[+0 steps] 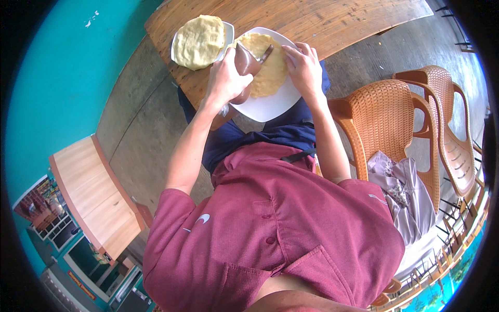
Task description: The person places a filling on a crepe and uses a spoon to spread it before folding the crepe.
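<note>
A white square plate [266, 106] sits at the near edge of a wooden table [312, 21] and carries a yellow flatbread [273, 78]. My left hand [226, 78] is shut on a brown squeeze bottle [245, 62], tipped over the flatbread. A brown streak [267, 53] lies on the bread by the bottle's tip. My right hand [304, 67] rests on the plate's right side and presses the flatbread's edge with closed fingers. A second white plate [227, 32] to the left bears a stack of yellow flatbreads [198, 41].
Two orange woven plastic chairs [384, 119] stand at my right; the nearer one holds a grey cloth bag [403, 195]. A wooden bench [93, 192] stands at my left by a teal wall [57, 78]. The floor is grey concrete.
</note>
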Demonstrator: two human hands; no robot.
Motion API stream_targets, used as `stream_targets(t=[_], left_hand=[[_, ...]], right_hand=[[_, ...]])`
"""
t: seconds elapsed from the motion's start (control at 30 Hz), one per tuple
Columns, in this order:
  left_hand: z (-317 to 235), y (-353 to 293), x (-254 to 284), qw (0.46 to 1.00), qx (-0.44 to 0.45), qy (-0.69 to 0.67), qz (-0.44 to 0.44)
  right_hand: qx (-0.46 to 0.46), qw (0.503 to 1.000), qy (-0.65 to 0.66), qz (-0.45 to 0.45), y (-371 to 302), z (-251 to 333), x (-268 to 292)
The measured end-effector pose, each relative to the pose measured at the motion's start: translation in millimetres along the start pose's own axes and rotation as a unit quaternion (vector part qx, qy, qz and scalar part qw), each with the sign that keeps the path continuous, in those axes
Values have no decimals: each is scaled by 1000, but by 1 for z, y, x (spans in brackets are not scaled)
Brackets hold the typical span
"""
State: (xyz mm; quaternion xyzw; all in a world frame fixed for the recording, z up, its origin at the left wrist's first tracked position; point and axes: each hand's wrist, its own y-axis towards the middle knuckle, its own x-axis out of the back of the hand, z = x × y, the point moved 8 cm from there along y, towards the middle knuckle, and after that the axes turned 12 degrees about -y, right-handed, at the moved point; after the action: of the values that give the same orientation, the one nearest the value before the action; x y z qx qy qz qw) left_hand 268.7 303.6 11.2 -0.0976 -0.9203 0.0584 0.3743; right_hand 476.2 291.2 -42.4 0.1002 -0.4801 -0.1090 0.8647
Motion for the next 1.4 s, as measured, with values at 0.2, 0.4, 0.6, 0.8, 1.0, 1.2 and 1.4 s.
stream_targets(t=[0.2,0.4,0.6,0.8,1.0,1.2,1.4], left_hand=[[1,-2,0,1000,-7,-7,-5],[1,-5,2,1000,2,8,-4],[3,-8,3,1000,-19,17,-16],[4,-10,4,1000,-12,11,-16],[5,-10,7,1000,-6,8,-8],[10,-11,5,1000,26,-6,8],[10,-12,4,1000,10,9,1]], right_hand=[[-8,1000,-2,18,0,-1,0],[-6,1000,-4,18,0,-1,-2],[0,1000,-5,18,0,-1,-1],[-3,1000,-4,15,0,-1,-2],[-1,1000,-4,-2,0,0,-1],[1,1000,-3,-6,1,1,1],[0,1000,1,-2,0,0,0]])
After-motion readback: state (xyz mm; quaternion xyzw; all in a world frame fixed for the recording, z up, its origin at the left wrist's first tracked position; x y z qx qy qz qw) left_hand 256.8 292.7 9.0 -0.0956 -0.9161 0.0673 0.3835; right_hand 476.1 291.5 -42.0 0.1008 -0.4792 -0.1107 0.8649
